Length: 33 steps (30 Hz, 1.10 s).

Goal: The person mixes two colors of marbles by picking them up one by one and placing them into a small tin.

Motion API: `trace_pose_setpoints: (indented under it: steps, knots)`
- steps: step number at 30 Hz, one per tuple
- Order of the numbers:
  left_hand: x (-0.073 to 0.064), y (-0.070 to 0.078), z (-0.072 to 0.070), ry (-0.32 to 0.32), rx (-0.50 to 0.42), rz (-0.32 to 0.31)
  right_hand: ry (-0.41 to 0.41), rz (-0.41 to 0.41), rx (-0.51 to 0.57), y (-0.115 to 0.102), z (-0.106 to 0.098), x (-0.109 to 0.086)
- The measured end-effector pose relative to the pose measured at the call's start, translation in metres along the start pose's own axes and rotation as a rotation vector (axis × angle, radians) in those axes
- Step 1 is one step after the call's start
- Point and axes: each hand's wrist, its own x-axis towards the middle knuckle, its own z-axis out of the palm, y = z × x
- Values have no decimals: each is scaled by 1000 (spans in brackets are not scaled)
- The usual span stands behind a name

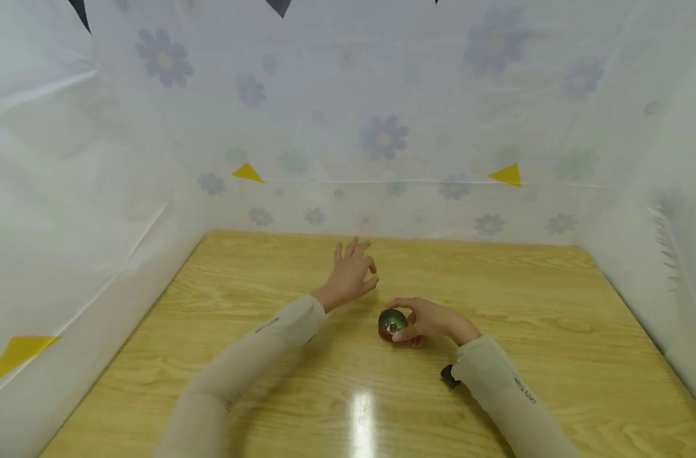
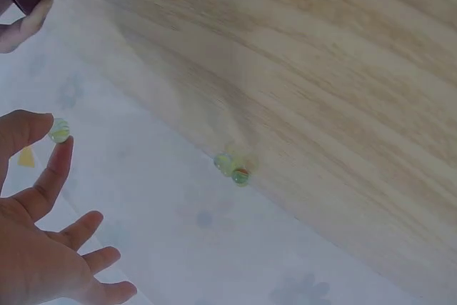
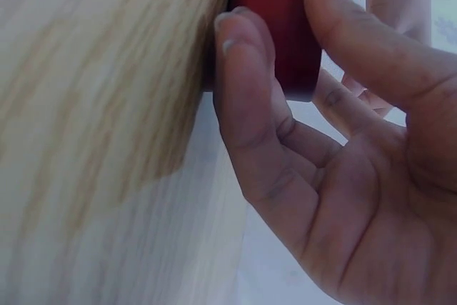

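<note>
My left hand [image 1: 350, 277] is raised over the far middle of the table. Its thumb and index finger pinch a clear glass marble [image 2: 59, 131] with yellow-green streaks, while the other fingers spread out. To the right and nearer, my right hand [image 1: 431, 320] grips a small round tin [image 1: 391, 323] with a dark green patterned top and a red side. Seen from the right wrist, thumb and fingers curl round the tin's smooth red wall [image 3: 282, 33], close at the tabletop. Two more glass marbles, one greenish [image 2: 223, 162] and one with a red streak [image 2: 240, 176], lie by the table's back edge.
The light wood-grain table [image 1: 302, 394] is enclosed by white sheeting [image 1: 336, 114] with printed flowers at the back and sides. Yellow tape triangles [image 1: 506, 175] stick to the sheeting. A black wrist device [image 1: 450, 376] shows beside the right sleeve.
</note>
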Motion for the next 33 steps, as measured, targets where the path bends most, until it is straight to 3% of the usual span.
trace_pose_setpoints:
  steps: [5,13,20,26,33]
  knots:
    - [-7,6,-2,5,-16,49,-5,-16,-17,-2,-2,0]
    - [-24,17,-4,-54,-67,114,-15,-22,-16,0,-2,0]
    - [-34,28,-5,-80,-59,175,-12,-19,-22,-1,-4,0]
    - [-42,32,-1,-124,-57,182,-19,-24,0,1,-4,0]
    - [-45,33,4,-120,-38,208,-26,-35,1,2,-4,-1]
